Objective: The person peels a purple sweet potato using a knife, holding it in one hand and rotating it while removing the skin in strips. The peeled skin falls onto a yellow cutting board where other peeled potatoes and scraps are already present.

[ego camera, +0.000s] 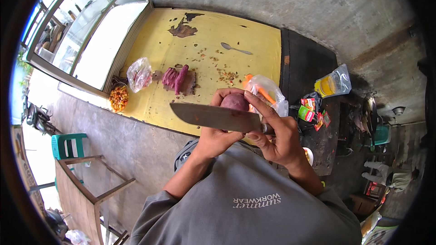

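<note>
My left hand (216, 143) holds a round purple tuber (235, 101), likely a sweet potato, above the near edge of the yellow-covered table (150, 109). In my right hand (284, 139) is the handle of a large kitchen knife (218, 117). Its broad blade points left and crosses in front of the tuber, hiding part of it and of my left palm. My right index finger reaches up to the tuber's side. Beyond the blade tip, peeled purple tuber pieces (170, 77) lie on a small cutting board (189, 83).
A plastic bag with carrots (269, 95) lies just behind my hands. Leftward are another clear bag (139, 75) and diced orange food (119, 98). A spoon (236, 48) and scattered scraps (227, 75) lie farther back. Packets (306, 114) and an oil pouch (332, 83) are right.
</note>
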Motion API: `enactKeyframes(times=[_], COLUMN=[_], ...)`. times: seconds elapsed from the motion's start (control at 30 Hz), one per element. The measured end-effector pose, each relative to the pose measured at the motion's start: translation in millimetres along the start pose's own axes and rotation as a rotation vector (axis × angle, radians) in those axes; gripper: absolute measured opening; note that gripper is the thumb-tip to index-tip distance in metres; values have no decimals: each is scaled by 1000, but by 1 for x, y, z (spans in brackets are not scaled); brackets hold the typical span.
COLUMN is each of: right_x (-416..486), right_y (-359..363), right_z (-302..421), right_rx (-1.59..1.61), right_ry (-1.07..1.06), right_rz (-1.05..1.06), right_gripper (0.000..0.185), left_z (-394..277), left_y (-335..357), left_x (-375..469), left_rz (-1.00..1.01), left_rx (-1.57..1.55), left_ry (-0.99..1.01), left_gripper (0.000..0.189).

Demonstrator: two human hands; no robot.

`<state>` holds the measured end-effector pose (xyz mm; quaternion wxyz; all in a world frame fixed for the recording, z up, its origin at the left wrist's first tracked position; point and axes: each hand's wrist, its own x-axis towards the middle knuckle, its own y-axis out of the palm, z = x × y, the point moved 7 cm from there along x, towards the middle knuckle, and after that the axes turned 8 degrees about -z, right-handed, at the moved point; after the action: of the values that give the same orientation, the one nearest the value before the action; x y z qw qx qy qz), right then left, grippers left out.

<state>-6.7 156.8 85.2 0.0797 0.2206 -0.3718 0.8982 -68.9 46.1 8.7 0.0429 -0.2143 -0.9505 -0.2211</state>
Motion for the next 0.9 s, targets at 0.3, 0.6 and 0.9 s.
enactKeyframes(times=[0.3, 0.6, 0.9], right_x=[0, 6, -6], right_y=[4, 1, -2], right_z=[-1, -1, -14], right_rx=[-9, -83, 325], right_ry=[4, -59, 218], right_rz=[51, -141, -143], right_gripper=[63, 49, 55], left_z=[2, -5, 2], left_y=[-5, 3, 2], left_x=[-1, -9, -1], left_rz=[41, 25, -77], left_rx=[52, 151, -159], left_ry=[14, 153, -22], left_gripper=[71, 65, 63])
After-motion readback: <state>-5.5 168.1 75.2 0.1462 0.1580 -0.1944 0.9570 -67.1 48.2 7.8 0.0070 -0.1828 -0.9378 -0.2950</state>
